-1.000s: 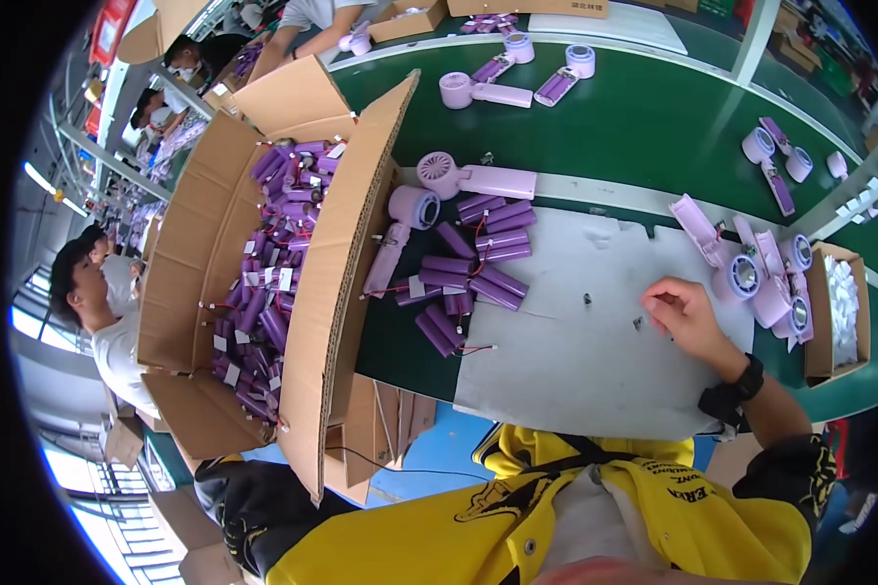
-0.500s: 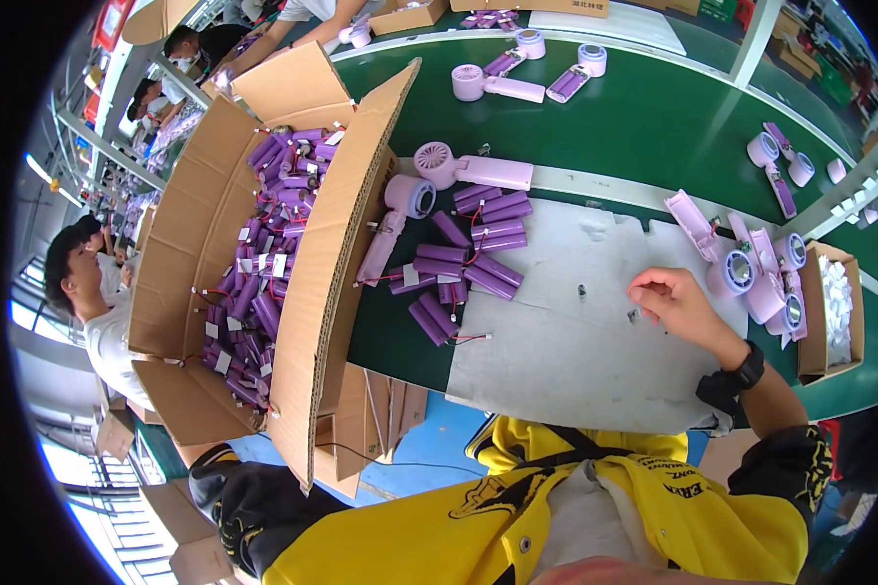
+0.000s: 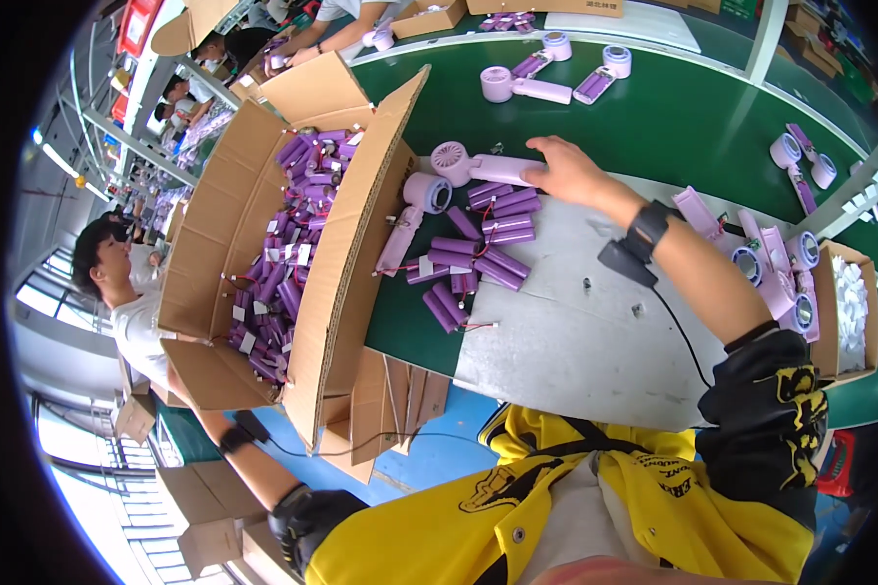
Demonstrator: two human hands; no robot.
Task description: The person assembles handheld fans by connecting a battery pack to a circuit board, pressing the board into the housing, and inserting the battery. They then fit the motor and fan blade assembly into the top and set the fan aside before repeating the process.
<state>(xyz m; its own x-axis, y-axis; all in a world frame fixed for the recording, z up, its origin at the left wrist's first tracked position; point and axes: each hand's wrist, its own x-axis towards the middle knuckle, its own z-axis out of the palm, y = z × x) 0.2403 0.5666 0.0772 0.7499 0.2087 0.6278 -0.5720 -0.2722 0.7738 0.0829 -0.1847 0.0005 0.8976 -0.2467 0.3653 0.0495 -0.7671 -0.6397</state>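
My right hand (image 3: 574,175) is at the handle end of a pale purple handheld fan (image 3: 498,170) lying beyond the battery packs. Its thumb and fingers are apart around the handle's tip, the thumb seeming to touch it. My left forearm reaches to the left side of a large open cardboard box (image 3: 200,234); that hand is mostly hidden behind a flap, so its fingers do not show. Purple battery packs (image 3: 298,234) with wired connectors fill the box. Several more battery packs (image 3: 502,268) lie beside it, near a second fan (image 3: 415,219).
A grey mat (image 3: 556,341) covers part of the green table (image 3: 673,127). At the right are opened fan parts (image 3: 776,258) and a small carton (image 3: 829,370) of white pieces. More fans (image 3: 527,88) lie at the back. A person (image 3: 132,292) stands beyond the box.
My right hand has moved left and away from me, from over the mat to the fan's handle. My left forearm has come into view beside the box. The whole view has shifted slightly.
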